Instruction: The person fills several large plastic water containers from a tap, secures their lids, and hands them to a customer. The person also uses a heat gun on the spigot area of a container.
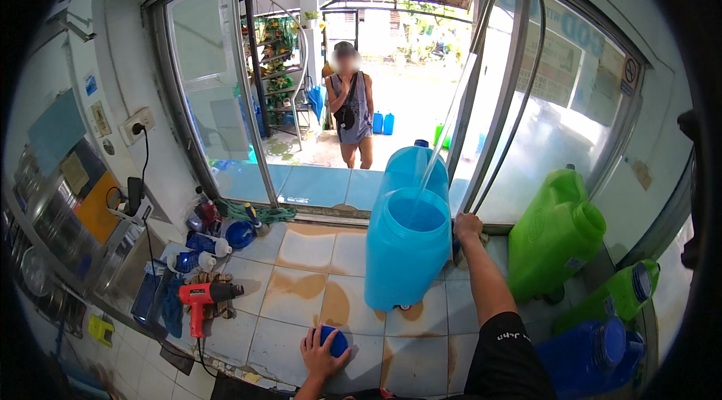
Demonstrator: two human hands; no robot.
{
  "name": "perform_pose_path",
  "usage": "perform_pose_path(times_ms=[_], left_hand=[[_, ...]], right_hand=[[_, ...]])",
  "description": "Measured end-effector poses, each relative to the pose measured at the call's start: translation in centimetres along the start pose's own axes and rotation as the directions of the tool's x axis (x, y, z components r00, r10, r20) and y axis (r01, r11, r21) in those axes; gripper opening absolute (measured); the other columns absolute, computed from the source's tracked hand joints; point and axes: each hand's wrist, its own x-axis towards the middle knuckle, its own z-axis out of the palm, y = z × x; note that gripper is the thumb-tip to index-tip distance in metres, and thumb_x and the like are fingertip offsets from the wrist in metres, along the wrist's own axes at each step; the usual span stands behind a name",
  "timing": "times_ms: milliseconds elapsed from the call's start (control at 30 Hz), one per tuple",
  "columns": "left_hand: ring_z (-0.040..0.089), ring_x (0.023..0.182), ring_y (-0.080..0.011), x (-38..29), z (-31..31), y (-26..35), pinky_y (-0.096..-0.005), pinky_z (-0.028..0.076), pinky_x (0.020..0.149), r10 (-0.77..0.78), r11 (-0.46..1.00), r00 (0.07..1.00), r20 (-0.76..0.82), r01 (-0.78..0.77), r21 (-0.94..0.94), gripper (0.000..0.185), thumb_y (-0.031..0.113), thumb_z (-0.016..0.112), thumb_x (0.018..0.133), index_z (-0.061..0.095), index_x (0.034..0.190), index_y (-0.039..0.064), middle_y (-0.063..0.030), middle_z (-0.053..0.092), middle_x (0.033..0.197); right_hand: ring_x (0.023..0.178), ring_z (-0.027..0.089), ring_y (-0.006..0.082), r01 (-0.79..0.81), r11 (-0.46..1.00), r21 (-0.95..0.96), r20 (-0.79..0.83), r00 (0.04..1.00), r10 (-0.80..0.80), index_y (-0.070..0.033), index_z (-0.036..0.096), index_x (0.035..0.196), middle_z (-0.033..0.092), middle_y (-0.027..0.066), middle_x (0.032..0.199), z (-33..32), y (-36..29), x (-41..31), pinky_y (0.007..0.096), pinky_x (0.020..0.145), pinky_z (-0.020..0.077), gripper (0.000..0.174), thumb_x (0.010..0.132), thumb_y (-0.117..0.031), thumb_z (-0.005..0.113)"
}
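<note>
A light-blue plastic water jug (403, 264) stands upright on the tiled counter, its wide mouth uncovered. Water runs into it from a hanging clear hose (451, 101). My right hand (468, 226) is closed at the window sill just right of the jug, around what looks like a valve or handle, mostly hidden. On the counter at the near edge, my left hand (320, 356) rests with its fingers over a round blue cap (337, 343), left of and nearer than the jug.
Green jugs (544, 236) and a blue jug (581, 352) stand at the right. A red heat gun (197, 301) lies on a cloth at the left, near shrink-type plastic pieces and a blue lid (240, 234). A person (352, 101) stands outside the opened sliding window.
</note>
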Motion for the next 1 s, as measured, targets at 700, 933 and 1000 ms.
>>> perform_pose_path(times_ms=[700, 933, 1000], left_hand=[[0.042, 0.139, -0.0412, 0.1, -0.3, 0.2, -0.0571, 0.029, 0.112, 0.005, 0.999, 1.000, 0.009, -0.005, -0.034, 0.066, 0.057, 0.078, 0.074, 0.068, 0.129, 0.022, -0.0171, 0.050, 0.150], [0.044, 0.138, -0.0383, 0.3, -0.5, 0.4, -0.0558, 0.030, 0.111, 0.000, 1.000, 1.000, -0.012, 0.000, -0.023, 0.065, 0.057, 0.080, 0.071, 0.069, 0.127, 0.025, -0.0140, 0.052, 0.148], [0.042, 0.139, -0.0383, 0.4, -0.6, 0.5, -0.0549, 0.030, 0.113, -0.015, 1.000, 0.999, 0.032, 0.016, -0.019, 0.066, 0.053, 0.081, 0.070, 0.067, 0.128, 0.024, -0.0141, 0.050, 0.149]], right_hand=[[0.103, 0.073, 0.0323, 0.018, 1.000, 0.005, -0.005, 1.000, -0.018, -0.012, 0.079, 0.104, 0.075, 0.0139, 0.109, -0.3, 0.2, -0.8, 0.0437, 0.085, 0.0602, 0.020, 0.089, -0.020, 0.068], [0.099, 0.075, 0.0339, 0.019, 1.000, 0.025, -0.089, 0.996, -0.016, -0.009, 0.079, 0.099, 0.076, 0.0176, 0.105, 0.1, 0.4, -1.2, 0.0441, 0.084, 0.0608, 0.018, 0.090, -0.014, 0.064], [0.099, 0.075, 0.0339, 0.025, 1.000, 0.020, -0.072, 0.997, -0.023, -0.009, 0.079, 0.099, 0.076, 0.0176, 0.105, 0.0, 0.4, -1.3, 0.0440, 0.084, 0.0608, 0.019, 0.091, -0.015, 0.063]])
